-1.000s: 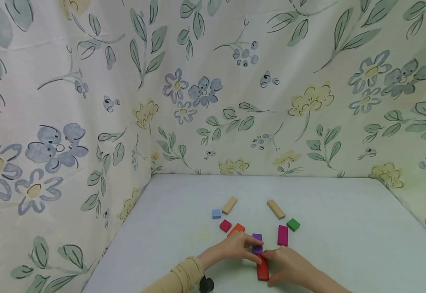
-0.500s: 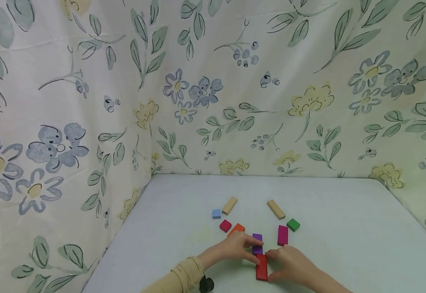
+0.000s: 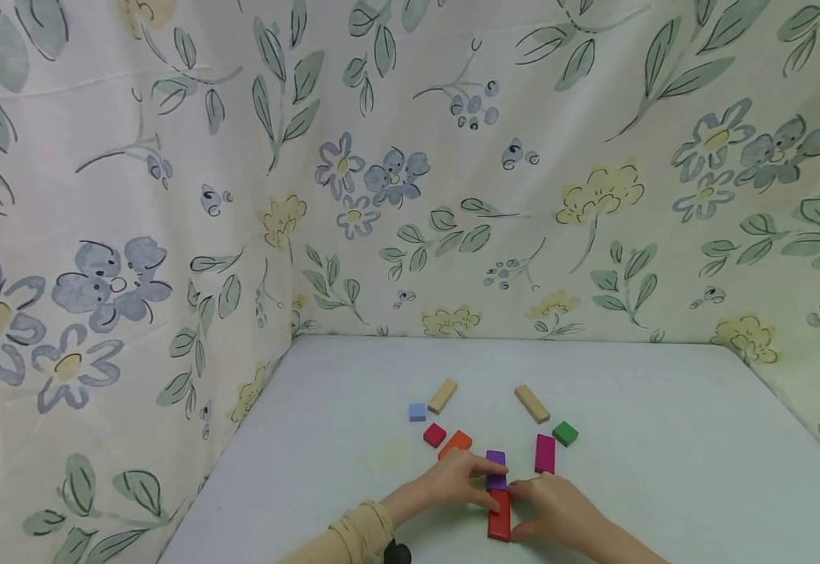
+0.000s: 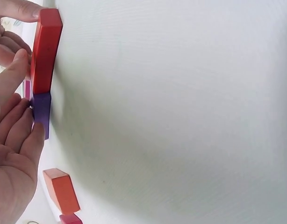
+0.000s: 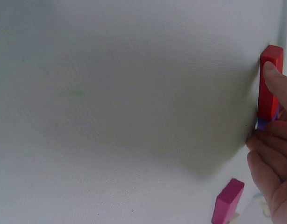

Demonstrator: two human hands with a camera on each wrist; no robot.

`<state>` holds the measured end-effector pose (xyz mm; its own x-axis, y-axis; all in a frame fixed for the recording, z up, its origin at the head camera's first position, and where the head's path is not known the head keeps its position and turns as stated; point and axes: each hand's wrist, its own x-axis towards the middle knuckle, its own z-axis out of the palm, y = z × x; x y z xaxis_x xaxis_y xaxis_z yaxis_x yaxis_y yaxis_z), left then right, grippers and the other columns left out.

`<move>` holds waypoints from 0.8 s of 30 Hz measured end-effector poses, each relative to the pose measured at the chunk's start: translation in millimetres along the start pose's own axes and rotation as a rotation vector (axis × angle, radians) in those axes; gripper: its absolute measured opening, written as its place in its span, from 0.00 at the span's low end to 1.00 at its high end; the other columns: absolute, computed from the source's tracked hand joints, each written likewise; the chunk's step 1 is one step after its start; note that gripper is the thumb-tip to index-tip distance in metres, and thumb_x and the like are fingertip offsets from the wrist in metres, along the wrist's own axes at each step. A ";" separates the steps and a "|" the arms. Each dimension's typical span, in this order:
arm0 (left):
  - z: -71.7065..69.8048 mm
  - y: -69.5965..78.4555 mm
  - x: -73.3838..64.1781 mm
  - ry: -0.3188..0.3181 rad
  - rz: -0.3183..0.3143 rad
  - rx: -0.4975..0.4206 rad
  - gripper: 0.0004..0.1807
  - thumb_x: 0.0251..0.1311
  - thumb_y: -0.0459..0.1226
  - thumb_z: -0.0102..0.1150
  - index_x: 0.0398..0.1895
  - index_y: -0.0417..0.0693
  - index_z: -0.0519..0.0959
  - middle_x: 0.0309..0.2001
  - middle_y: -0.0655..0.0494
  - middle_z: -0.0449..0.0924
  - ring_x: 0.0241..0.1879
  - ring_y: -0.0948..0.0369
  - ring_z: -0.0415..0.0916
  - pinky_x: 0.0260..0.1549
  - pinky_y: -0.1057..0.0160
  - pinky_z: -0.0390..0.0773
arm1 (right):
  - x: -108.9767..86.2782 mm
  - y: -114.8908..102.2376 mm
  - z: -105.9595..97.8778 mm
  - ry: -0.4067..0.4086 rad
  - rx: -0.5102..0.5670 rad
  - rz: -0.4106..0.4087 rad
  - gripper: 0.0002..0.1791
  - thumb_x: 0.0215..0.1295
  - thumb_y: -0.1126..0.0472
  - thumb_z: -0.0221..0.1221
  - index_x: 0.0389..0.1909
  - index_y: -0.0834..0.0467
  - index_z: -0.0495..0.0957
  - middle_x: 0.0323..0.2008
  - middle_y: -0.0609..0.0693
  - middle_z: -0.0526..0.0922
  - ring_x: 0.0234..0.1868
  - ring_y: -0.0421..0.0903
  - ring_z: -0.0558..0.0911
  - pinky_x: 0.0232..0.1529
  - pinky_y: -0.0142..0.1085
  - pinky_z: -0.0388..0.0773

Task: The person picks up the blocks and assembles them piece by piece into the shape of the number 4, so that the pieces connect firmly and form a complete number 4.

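A red block (image 3: pixel 499 526) and a purple block (image 3: pixel 496 482) lie end to end on the white table. My left hand (image 3: pixel 448 478) reaches over from the left. One of its fingers crosses the purple block, and its thumb rests at the red block; in the left wrist view, another finger touches the purple block (image 4: pixel 43 107) low on its side. From the right, my right hand (image 3: pixel 558 505) touches the red block's side. Its thumb lies against the red block (image 5: pixel 269 105) in the right wrist view, with the fingers close to the seam.
Beyond my left hand lie an orange block (image 3: pixel 456 442), a crimson block (image 3: pixel 435 435), a light blue block (image 3: pixel 417 412) and a wooden block (image 3: pixel 442 396). Past my right hand are a magenta block (image 3: pixel 545 453), a green block (image 3: pixel 565 433) and another wooden block (image 3: pixel 532 403). A floral cloth (image 3: pixel 494 235) surrounds the table.
The red block has slid a little left under my right hand's push, so its end now lines up with the purple block. My left hand has stayed almost still.
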<state>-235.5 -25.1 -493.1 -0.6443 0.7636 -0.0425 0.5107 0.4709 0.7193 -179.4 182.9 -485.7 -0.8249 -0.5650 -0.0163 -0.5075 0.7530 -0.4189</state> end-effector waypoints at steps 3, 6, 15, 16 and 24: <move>2.3 -0.4 -0.8 0.014 0.003 0.037 0.27 0.50 0.41 0.70 0.57 0.52 0.78 0.56 0.62 0.80 0.54 0.71 0.75 0.50 0.73 0.74 | 0.7 -0.4 -0.4 -0.005 0.006 0.018 0.30 0.45 0.42 0.70 0.44 0.60 0.83 0.37 0.47 0.88 0.30 0.32 0.76 0.35 0.32 0.78; 3.4 0.7 -1.5 0.019 -0.011 0.064 0.27 0.50 0.41 0.70 0.57 0.54 0.78 0.56 0.63 0.79 0.53 0.72 0.75 0.50 0.73 0.75 | 0.6 0.2 -0.7 -0.011 0.014 0.031 0.28 0.46 0.43 0.70 0.44 0.58 0.84 0.36 0.46 0.88 0.30 0.32 0.77 0.35 0.32 0.79; 3.5 2.9 -3.5 0.028 -0.018 0.079 0.27 0.49 0.40 0.71 0.57 0.55 0.78 0.56 0.63 0.79 0.54 0.71 0.75 0.50 0.72 0.75 | 1.7 0.6 2.1 0.006 0.009 0.010 0.23 0.49 0.47 0.69 0.43 0.57 0.85 0.34 0.45 0.88 0.31 0.34 0.81 0.35 0.34 0.80; 3.6 2.6 -3.5 0.029 -0.015 0.080 0.27 0.50 0.40 0.71 0.57 0.55 0.78 0.56 0.63 0.79 0.54 0.71 0.75 0.50 0.72 0.75 | 2.2 0.1 2.2 0.002 0.007 0.018 0.23 0.49 0.47 0.69 0.43 0.57 0.84 0.34 0.45 0.88 0.32 0.35 0.81 0.35 0.35 0.80; 3.8 2.9 -3.6 0.038 0.000 0.126 0.27 0.49 0.41 0.71 0.57 0.55 0.78 0.55 0.63 0.80 0.53 0.72 0.75 0.48 0.74 0.74 | 4.4 -1.9 1.8 0.004 -0.005 0.032 0.23 0.49 0.47 0.70 0.43 0.57 0.85 0.34 0.45 0.88 0.33 0.38 0.82 0.36 0.37 0.81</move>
<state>-229.5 -24.8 -493.5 -0.6638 0.7478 -0.0143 0.5771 0.5243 0.6262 -181.5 178.5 -486.7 -0.8419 -0.5391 -0.0259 -0.4819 0.7724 -0.4136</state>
